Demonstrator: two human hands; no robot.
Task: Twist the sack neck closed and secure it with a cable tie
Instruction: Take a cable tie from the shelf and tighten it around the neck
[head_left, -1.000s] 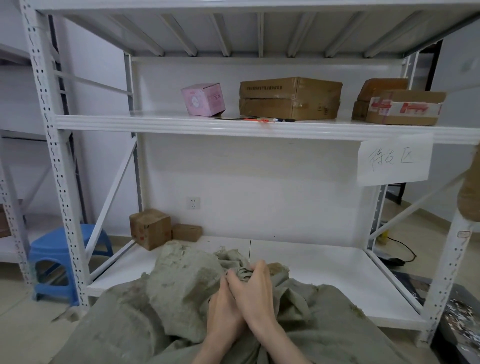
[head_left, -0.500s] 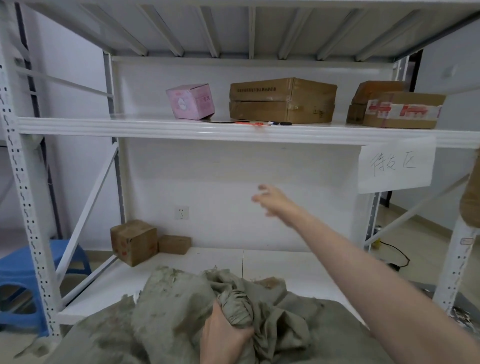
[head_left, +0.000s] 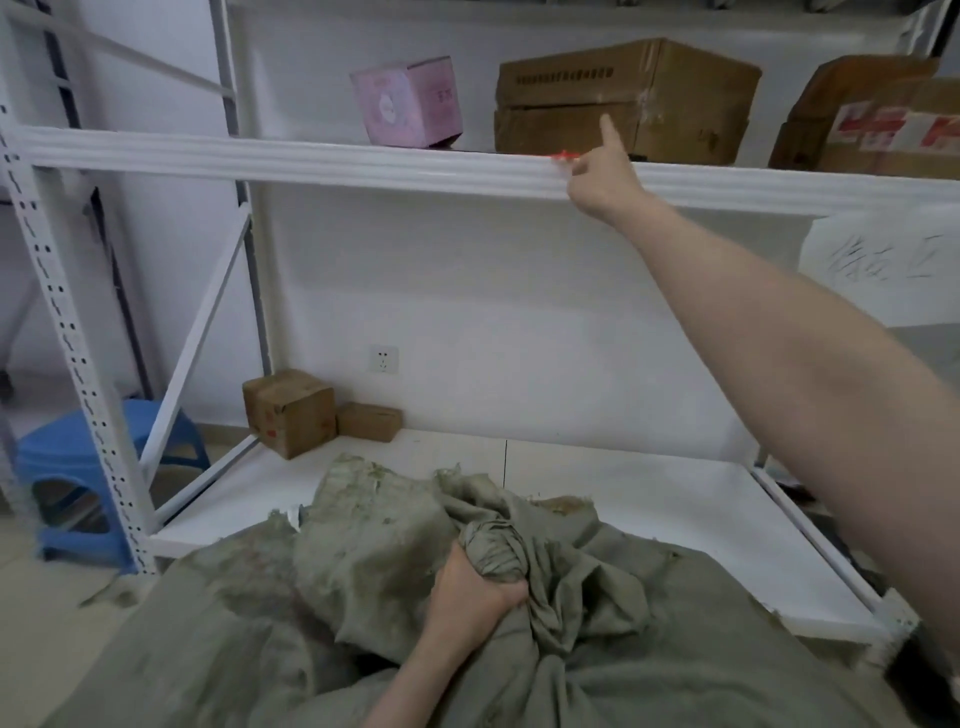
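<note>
Twisted sack neck (head_left: 493, 551) sits down at 6 o'clock on the grey-green sack (head_left: 311, 597), left hand (head_left: 470, 597) wrapped tight around it, right hand (head_left: 597, 179) up at 1 o'clock on the shelf (head_left: 311, 161) edge touching a red cable tie (head_left: 562, 155), index finger up, can't tell if it's actually grabbed it.

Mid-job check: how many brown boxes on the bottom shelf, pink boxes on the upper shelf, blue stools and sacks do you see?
Brown boxes, bottom shelf: 2, the larger box and the smaller box
Pink box, upper shelf: 1
Blue stool: 1
Sack: 1
Total: 5
</note>
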